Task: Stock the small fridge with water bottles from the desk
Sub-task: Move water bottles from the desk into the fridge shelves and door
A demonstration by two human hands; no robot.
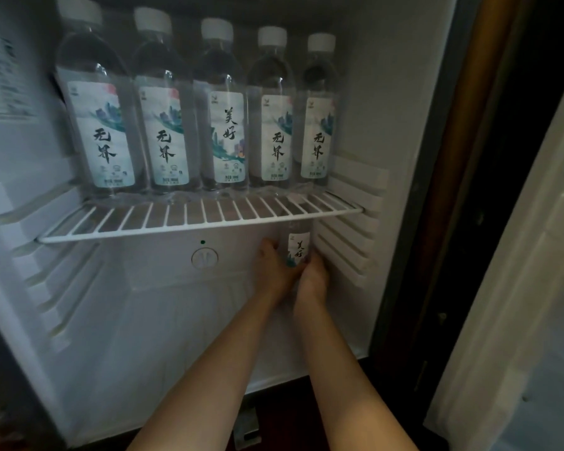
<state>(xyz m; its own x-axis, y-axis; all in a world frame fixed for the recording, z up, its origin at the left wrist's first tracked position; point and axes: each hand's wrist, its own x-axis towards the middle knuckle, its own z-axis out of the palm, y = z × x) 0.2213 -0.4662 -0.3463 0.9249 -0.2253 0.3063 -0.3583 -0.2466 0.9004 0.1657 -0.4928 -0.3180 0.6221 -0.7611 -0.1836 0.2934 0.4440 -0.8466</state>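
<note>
Inside the small fridge, a row of five water bottles stands upright on the wire shelf, filling most of its width. Below it, right of the round dial, the left hand curls round the left side of a sixth bottle, held upright near the right wall. The right hand grips its lower right side. Its base is hidden, so I cannot tell whether it is set down yet. The top shelf looks stocked and the lower compartment just begun. The counter is out of view.
</note>
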